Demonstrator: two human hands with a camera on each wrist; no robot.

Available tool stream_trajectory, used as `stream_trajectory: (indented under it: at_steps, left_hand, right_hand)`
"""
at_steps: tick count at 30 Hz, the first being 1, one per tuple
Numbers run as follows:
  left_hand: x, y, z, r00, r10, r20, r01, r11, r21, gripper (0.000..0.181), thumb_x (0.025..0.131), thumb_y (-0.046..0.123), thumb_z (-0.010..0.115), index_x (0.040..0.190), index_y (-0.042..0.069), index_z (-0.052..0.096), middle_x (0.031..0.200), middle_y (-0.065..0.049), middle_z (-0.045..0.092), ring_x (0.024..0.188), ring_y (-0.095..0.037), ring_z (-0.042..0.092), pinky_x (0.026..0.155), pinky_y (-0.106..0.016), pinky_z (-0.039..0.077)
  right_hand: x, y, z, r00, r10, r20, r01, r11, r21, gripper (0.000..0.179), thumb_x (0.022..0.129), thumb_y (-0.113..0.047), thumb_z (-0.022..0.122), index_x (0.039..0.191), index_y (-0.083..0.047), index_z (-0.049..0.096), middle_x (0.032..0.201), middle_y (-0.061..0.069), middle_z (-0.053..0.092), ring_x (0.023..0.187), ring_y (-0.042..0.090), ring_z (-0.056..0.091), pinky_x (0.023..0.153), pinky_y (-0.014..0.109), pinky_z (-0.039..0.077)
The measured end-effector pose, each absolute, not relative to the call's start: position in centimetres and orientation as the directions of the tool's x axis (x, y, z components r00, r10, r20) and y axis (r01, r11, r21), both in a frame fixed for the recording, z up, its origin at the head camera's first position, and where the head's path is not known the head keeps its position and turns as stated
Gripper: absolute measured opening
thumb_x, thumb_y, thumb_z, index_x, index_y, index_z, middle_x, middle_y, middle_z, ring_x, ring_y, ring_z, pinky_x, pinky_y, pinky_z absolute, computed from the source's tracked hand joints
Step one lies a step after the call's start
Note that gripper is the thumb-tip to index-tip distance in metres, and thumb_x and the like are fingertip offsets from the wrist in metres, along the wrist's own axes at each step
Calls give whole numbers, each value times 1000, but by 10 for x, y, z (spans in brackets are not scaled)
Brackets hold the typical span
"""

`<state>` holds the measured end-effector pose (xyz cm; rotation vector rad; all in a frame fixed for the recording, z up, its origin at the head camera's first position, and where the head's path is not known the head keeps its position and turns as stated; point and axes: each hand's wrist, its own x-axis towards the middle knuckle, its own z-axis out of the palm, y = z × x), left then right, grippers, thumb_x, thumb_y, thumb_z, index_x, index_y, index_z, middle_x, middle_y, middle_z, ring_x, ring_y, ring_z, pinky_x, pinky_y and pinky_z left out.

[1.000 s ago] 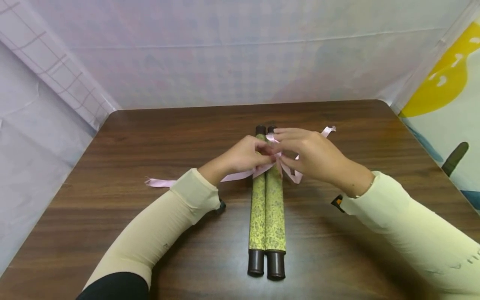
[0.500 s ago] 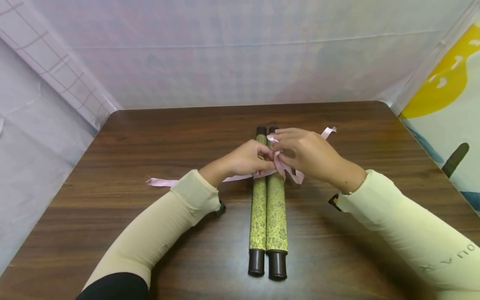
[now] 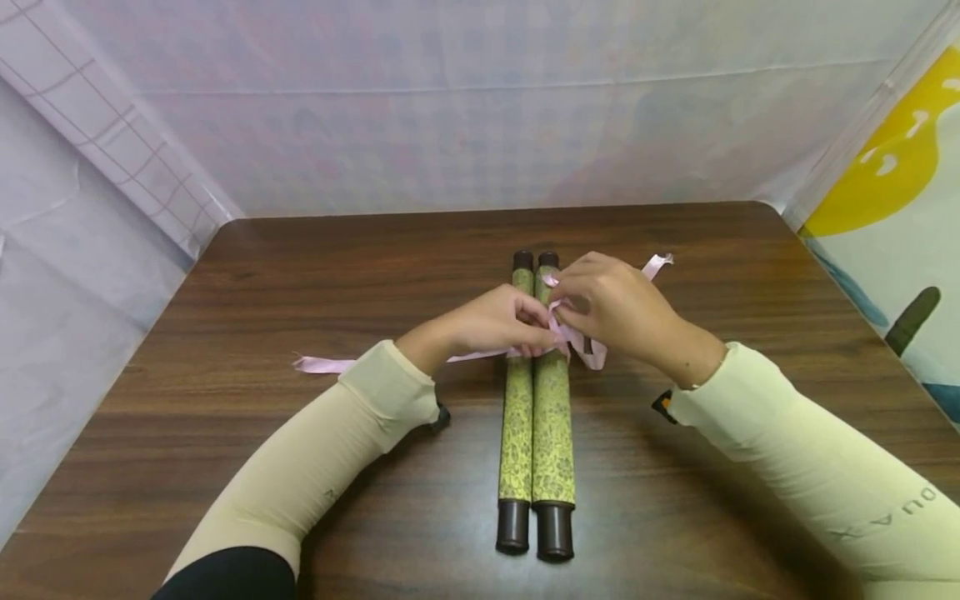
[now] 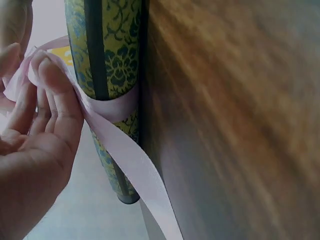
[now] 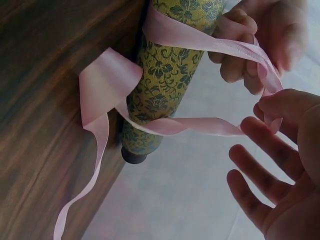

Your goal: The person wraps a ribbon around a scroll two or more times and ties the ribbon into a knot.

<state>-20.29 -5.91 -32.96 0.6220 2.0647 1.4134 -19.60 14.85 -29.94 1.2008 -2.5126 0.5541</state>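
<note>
Two rolls of a scroll, a left roll and a right roll, lie side by side, covered in yellow-green floral brocade with dark brown end knobs. A pink ribbon goes round them toward their far half. My left hand is over the rolls and pinches the ribbon between thumb and fingers. On the right side, my right hand pinches a raised ribbon loop between thumb and index finger, its other fingers spread. The knot area is partly hidden by the fingers.
One ribbon tail stretches left across the brown wooden table; another frayed end lies to the right behind my right hand. A pale cloth hangs behind the table's far edge.
My left thumb and fingers have shifted slightly right and down along the ribbon. My right hand has drawn a little left, its fingers closer together. The rolls have slid very slightly right.
</note>
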Motion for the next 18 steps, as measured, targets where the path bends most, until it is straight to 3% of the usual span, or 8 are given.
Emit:
stream_trajectory:
  at_steps: [5, 9, 11, 18]
  left_hand:
    - [-203, -59, -332, -769, 618, -165, 104, 375, 921, 19, 95, 25, 70, 95, 7, 75, 79, -6, 70, 70, -13, 63, 64, -25, 53]
    - [-202, -59, -332, -770, 619, -154, 105, 361, 926, 21, 95, 26, 70, 90, 6, 75, 79, -8, 70, 68, -13, 61, 64, -26, 53]
    - [-202, -59, -331, -771, 619, -146, 110, 356, 928, 23, 95, 26, 70, 89, 5, 75, 79, -9, 70, 68, -14, 61, 64, -26, 53]
    - [-200, -60, -330, -784, 602, -149, 91, 349, 933, 22, 94, 26, 71, 87, 5, 74, 76, -6, 69, 68, -14, 61, 64, -27, 54]
  right_hand:
    - [-195, 148, -301, -656, -655, 374, -752, 610, -250, 15, 89, -6, 70, 102, -8, 76, 105, 8, 75, 101, 25, 65, 81, 39, 54]
    - [-192, 150, -300, -733, -594, 331, -679, 671, -299, 31, 93, -12, 65, 124, -9, 65, 103, 5, 72, 83, 19, 62, 66, 33, 49]
    - [-191, 152, -300, -752, -566, 337, -657, 679, -327, 32, 95, -13, 62, 127, -9, 59, 100, 4, 73, 74, 15, 61, 61, 30, 48]
    - [-190, 159, -308, -762, -570, 308, -644, 612, -459, 3, 92, -12, 60, 95, -12, 62, 72, -4, 64, 56, 9, 53, 52, 24, 44]
